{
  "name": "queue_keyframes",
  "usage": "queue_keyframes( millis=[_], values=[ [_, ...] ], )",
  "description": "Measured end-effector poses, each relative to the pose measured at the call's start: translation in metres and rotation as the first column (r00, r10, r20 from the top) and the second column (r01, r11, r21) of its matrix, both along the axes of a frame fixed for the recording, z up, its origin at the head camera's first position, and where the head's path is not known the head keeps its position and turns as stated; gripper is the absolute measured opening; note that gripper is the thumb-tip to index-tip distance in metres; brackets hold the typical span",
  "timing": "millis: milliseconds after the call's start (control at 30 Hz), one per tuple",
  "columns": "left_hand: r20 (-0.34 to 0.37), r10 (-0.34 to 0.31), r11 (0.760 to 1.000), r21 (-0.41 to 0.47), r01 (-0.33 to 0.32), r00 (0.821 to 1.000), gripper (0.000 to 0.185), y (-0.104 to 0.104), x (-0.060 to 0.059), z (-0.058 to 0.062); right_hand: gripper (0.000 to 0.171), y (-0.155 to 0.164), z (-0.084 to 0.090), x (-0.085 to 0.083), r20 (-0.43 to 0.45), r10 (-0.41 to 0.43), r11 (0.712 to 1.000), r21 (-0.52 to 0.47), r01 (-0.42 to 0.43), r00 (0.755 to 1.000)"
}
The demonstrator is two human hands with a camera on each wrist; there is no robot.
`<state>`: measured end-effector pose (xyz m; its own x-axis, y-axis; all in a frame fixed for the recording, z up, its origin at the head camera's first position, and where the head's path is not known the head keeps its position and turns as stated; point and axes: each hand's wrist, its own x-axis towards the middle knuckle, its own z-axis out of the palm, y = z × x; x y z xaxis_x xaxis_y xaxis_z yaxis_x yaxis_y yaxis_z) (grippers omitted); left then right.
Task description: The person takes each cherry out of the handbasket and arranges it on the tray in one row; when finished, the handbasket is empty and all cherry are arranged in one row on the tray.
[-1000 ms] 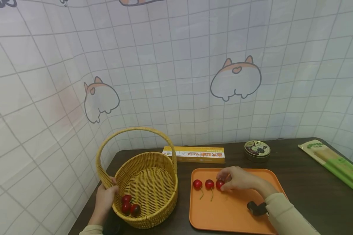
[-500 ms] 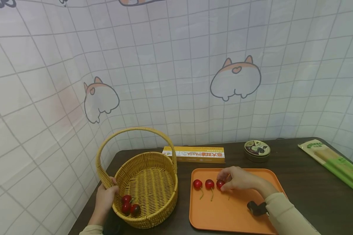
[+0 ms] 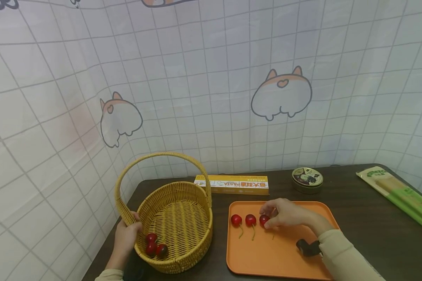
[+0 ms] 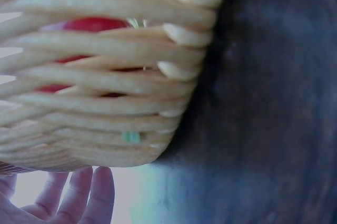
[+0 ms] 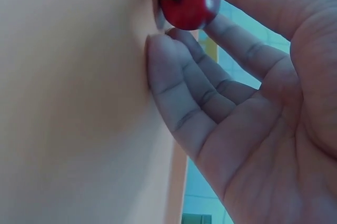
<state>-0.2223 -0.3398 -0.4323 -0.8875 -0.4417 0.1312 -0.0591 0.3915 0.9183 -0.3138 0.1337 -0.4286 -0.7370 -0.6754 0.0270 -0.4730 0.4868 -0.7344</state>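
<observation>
My left hand (image 3: 126,234) grips the handle of a yellow wicker basket (image 3: 176,266) where it meets the rim, on the left of the table. Several dark red cherries (image 3: 151,249) lie in the basket's near left part; in the left wrist view, red shows through the weave (image 4: 116,110) above my fingers (image 4: 100,195). Over an orange tray (image 3: 267,257), my right hand (image 3: 285,214) pinches a red cherry (image 5: 187,0) between thumb and fingers, its green stem pointing away from the palm. Two stemmed cherries, one left (image 3: 236,220) and one nearer (image 3: 251,220), lie in line with it.
Behind the tray lies a yellow pasta box (image 3: 232,185), with a round tin (image 3: 307,180) to its right. A green and clear packet (image 3: 397,197) lies at the table's right edge. A patterned white curtain (image 3: 211,97) hangs behind the table.
My right hand and the cherry in it have shifted very slightly to the right, and the cherry's stem now shows below. My left hand and the basket have stayed put.
</observation>
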Motion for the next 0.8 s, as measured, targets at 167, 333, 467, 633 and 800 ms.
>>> queue_keyframes(
  millis=[167,333,467,633,800],
  values=[
    [0.006,-0.004,1.0,0.006,0.004,1.0,0.028,0.0,0.0,0.0,0.043,0.003,0.006,0.0,-0.049,-0.035,0.999,0.01,0.036,0.998],
    [0.005,-0.002,1.0,-0.002,0.002,1.0,0.028,-0.001,-0.001,0.0,0.039,0.001,0.013,0.002,-0.112,-0.09,0.996,-0.018,0.089,0.99],
    [-0.004,0.006,1.0,-0.003,-0.006,1.0,0.029,0.0,-0.001,0.0,0.032,-0.008,0.022,0.008,-0.162,-0.071,0.995,-0.086,0.058,0.984],
    [0.005,0.005,1.0,0.001,-0.005,1.0,0.029,0.003,0.0,0.001,0.026,-0.024,0.031,0.021,-0.146,-0.068,0.983,-0.178,0.041,0.987],
    [0.003,0.017,1.0,-0.002,-0.017,1.0,0.029,0.003,0.001,0.002,0.02,-0.053,0.037,0.036,-0.137,-0.051,0.968,-0.252,0.016,0.989]
  ],
)
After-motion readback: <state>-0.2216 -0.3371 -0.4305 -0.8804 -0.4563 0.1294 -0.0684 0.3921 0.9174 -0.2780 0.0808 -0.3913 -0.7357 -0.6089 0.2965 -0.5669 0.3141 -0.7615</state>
